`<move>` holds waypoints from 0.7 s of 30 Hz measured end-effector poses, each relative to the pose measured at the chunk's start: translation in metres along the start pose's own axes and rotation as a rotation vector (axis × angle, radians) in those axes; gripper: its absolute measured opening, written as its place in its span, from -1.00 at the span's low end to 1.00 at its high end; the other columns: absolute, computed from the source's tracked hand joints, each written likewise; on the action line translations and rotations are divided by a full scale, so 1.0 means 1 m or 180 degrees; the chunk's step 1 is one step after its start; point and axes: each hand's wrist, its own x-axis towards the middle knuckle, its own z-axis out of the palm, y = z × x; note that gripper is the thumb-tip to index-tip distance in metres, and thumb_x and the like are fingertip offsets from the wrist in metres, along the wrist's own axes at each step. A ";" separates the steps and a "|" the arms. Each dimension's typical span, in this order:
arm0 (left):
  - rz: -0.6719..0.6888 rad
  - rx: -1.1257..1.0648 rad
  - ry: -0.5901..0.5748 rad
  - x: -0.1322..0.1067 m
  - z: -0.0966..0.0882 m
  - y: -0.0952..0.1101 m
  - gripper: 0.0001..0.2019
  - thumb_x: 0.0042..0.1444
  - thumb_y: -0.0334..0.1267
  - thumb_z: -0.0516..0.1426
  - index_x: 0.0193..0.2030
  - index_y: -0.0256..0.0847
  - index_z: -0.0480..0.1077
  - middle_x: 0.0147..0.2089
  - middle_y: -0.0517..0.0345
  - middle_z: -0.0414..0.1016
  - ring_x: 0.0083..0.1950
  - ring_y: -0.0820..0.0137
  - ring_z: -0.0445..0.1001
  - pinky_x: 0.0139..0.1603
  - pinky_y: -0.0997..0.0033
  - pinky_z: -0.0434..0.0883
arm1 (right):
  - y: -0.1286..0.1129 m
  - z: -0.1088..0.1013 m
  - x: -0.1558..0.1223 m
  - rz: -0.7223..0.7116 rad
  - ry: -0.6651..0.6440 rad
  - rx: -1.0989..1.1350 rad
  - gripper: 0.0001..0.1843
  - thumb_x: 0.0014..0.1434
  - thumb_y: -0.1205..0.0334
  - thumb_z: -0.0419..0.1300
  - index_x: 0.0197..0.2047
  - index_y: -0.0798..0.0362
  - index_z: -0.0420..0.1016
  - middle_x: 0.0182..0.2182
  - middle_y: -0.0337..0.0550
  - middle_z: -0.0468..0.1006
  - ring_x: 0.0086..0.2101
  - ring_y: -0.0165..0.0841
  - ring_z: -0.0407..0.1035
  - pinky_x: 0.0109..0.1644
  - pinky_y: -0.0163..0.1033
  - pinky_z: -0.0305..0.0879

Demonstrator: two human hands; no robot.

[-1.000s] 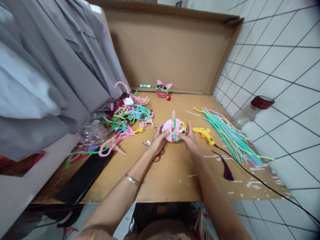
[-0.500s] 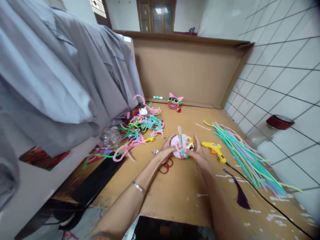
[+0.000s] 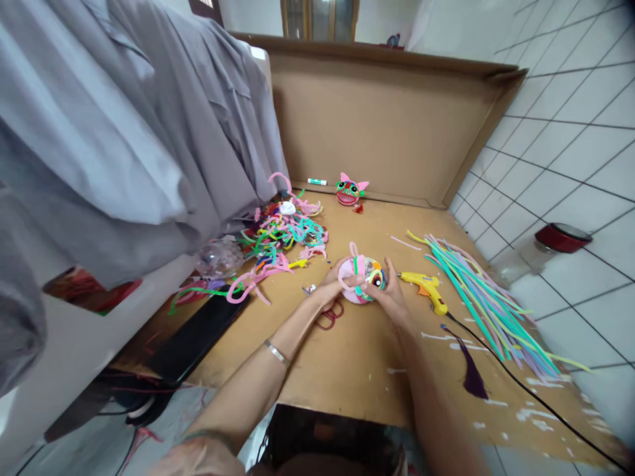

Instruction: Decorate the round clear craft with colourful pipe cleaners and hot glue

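A round pipe-cleaner animal head (image 3: 348, 270) is between my two hands above the wooden table. It has a pale pink side, pink and green bands, a pink loop on top and an eye facing right. My left hand (image 3: 333, 291) grips its left and lower side, thumb across the front. From the right, my right hand (image 3: 391, 297) closes on it, thumb low on the front and fingers partly hidden behind. A yellow glue gun (image 3: 421, 285) lies just right of my right hand. Dark red rings (image 3: 328, 320) rest under my left wrist.
Long pastel pipe cleaners (image 3: 476, 297) lie at right, near a purple tassel (image 3: 471, 373) and the glue gun's black cord. Tangled pipe-cleaner pieces (image 3: 282, 235) and a black case (image 3: 196, 337) are at left. A finished-looking animal head (image 3: 348, 190) and a marker (image 3: 317, 182) sit by the cardboard wall (image 3: 377, 119).
The animal head has turned slightly in my hands, so its eye shows more clearly. My view has tipped down a little. Both hands keep their hold.
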 end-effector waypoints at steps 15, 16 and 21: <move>-0.0820 -0.0623 0.0528 0.002 -0.001 0.006 -0.45 -0.20 0.07 0.36 -0.06 -0.15 0.47 -0.14 -0.05 0.62 -0.11 0.10 0.59 -0.17 0.06 0.56 | 0.007 0.008 -0.005 -0.0328 0.0238 0.0077 0.09 -0.14 -0.14 0.41 0.37 -0.04 0.05 0.34 0.17 0.13 0.25 -0.01 0.19 0.28 0.13 0.17; -0.0846 -0.0663 0.0570 0.003 -0.001 0.006 -0.45 -0.17 0.08 0.35 -0.06 -0.16 0.47 -0.14 -0.05 0.62 -0.12 0.12 0.59 -0.16 0.06 0.56 | 0.007 0.008 -0.006 -0.0499 0.0276 -0.0050 0.08 -0.13 -0.12 0.41 0.37 -0.03 0.05 0.35 0.17 0.11 0.25 -0.01 0.19 0.29 0.15 0.13; -0.0862 -0.0682 0.0679 0.002 0.000 0.005 -0.50 -0.14 0.08 0.34 -0.13 -0.19 0.46 -0.19 0.00 0.62 -0.17 0.17 0.60 -0.16 0.10 0.56 | 0.004 0.013 -0.013 -0.1206 0.0432 -0.0704 0.01 -0.08 0.01 0.40 0.36 -0.02 0.07 0.34 0.14 0.14 0.24 -0.03 0.17 0.34 0.15 0.02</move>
